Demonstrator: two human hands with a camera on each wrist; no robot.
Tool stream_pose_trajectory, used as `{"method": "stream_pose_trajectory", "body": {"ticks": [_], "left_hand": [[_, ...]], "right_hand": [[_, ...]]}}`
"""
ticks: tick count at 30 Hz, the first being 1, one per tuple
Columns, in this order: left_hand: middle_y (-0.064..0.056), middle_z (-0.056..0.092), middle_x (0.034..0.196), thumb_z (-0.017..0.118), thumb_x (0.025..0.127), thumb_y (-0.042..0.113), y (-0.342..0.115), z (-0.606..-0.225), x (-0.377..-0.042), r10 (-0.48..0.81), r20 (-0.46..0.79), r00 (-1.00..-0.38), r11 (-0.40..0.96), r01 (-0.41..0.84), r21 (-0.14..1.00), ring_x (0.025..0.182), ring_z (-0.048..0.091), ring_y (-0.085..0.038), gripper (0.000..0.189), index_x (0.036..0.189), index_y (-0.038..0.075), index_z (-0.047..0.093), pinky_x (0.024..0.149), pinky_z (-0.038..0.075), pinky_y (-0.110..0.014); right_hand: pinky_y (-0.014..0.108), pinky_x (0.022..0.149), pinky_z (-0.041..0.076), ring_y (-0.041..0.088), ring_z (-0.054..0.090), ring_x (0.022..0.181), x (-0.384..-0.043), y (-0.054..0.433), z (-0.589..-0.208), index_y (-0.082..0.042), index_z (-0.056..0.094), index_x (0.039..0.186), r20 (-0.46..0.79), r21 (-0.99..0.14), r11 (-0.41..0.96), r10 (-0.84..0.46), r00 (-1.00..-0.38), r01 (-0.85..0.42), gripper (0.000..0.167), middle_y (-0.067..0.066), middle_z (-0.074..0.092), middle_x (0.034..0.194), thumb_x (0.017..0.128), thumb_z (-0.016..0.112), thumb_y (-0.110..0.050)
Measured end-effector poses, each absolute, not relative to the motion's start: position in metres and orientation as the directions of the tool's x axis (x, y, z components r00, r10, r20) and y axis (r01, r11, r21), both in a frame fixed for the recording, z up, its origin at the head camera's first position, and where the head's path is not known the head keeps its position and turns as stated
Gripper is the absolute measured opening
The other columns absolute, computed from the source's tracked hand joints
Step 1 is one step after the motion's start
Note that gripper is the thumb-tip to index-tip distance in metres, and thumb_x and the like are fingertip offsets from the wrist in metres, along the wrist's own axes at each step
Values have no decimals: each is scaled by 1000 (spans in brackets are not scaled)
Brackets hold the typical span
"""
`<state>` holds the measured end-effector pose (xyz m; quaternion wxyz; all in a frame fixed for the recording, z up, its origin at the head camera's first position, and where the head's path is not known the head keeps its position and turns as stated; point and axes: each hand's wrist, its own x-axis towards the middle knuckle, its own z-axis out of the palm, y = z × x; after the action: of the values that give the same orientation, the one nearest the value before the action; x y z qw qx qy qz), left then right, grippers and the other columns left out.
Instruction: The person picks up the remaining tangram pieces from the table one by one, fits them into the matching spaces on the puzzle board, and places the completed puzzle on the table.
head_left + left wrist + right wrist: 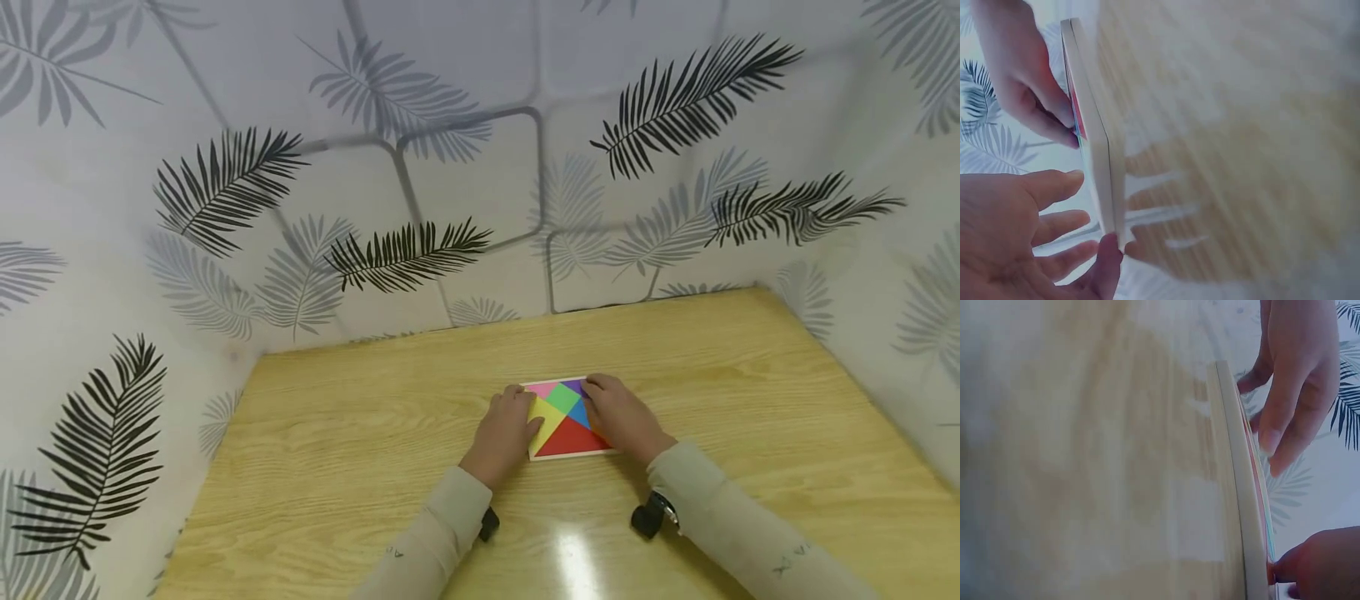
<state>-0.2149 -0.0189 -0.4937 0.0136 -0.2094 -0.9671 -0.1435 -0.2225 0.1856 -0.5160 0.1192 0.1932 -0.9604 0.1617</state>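
A tangram (561,398) of several coloured pieces lies flat in a pale frame on the wooden table. My left hand (504,435) is at its left side; in the left wrist view one fingertip touches the frame's far end (1099,162), while the thumb and other fingers spread loosely above. At the right side, my right hand (624,417) covers part of the orange, blue and purple pieces. Its fingertips touch the upper face in the right wrist view, where the frame's pale edge (1241,481) shows side-on. The undersides of the right fingers are mostly hidden.
The wooden table (360,442) meets leaf-patterned covering (480,183) at the back and on both sides. A small black device (649,517) is strapped at the right wrist, and another (489,525) at the left wrist. A light reflection lies near the front.
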Motion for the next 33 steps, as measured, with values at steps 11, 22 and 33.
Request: {"method": "stream_pose_trajectory", "body": {"ticks": [11,22,33], "left_hand": [[-15,49,127,54,94,33,-22,-495,-224,405,32,-914,866,395,306,106,43,-32,46,133,8,51,85,47,-38],[-20,40,137,53,94,32,-16,-498,-230,415,12,-910,838,387,384,118,37,-38,52,138,5,45,96,37,-43],[-21,42,125,58,93,20,3,-514,-238,122,77,-990,624,136,770,114,43,-34,48,135,1,45,94,40,-43]], "right_hand": [[53,96,37,39,43,121,-192,175,-521,2,54,128,308,-283,810,-430,-849,-513,41,23,48,130,93,57,-19],[52,100,33,42,40,123,-186,177,-522,5,50,130,339,-303,805,-409,-847,-510,42,26,45,131,93,56,-15],[55,102,29,46,34,126,-182,177,-524,6,47,132,337,-402,776,-367,-867,-485,41,28,41,135,95,52,-11]]}}
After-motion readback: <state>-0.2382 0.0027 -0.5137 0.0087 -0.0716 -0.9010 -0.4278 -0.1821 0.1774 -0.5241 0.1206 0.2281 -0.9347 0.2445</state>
